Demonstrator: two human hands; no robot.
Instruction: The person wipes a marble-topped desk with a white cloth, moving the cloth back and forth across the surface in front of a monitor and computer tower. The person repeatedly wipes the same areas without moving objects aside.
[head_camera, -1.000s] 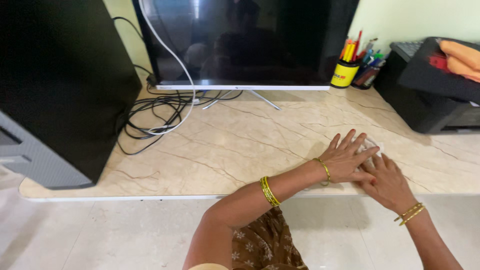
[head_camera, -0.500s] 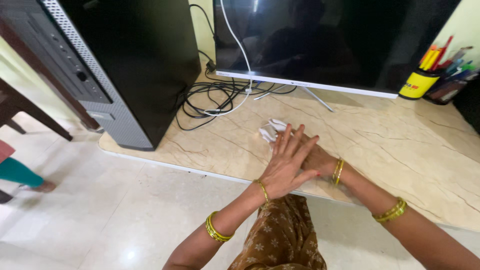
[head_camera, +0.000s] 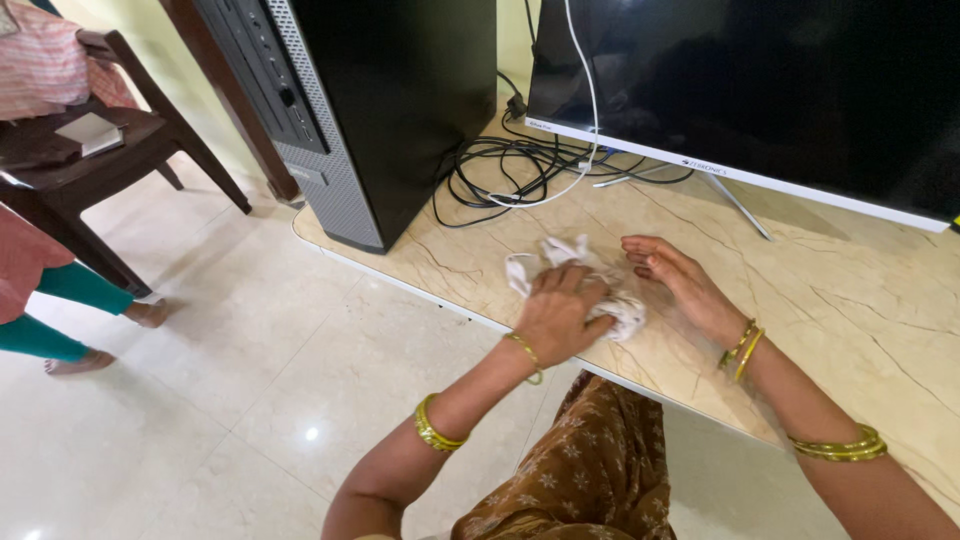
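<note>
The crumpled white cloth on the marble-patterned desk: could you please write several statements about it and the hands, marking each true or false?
1. The left hand grips the crumpled white cloth. True.
2. The right hand holds the cloth too. False: it lies open on the beige marble-patterned desk, beside the cloth.
3. The cloth lies on the black computer tower. False: it lies on the desk, in front of the tower.
4. A tangle of black and white cables lies behind the cloth. True.
5. The brown wooden chair stands on the desk. False: it stands on the floor.
</note>
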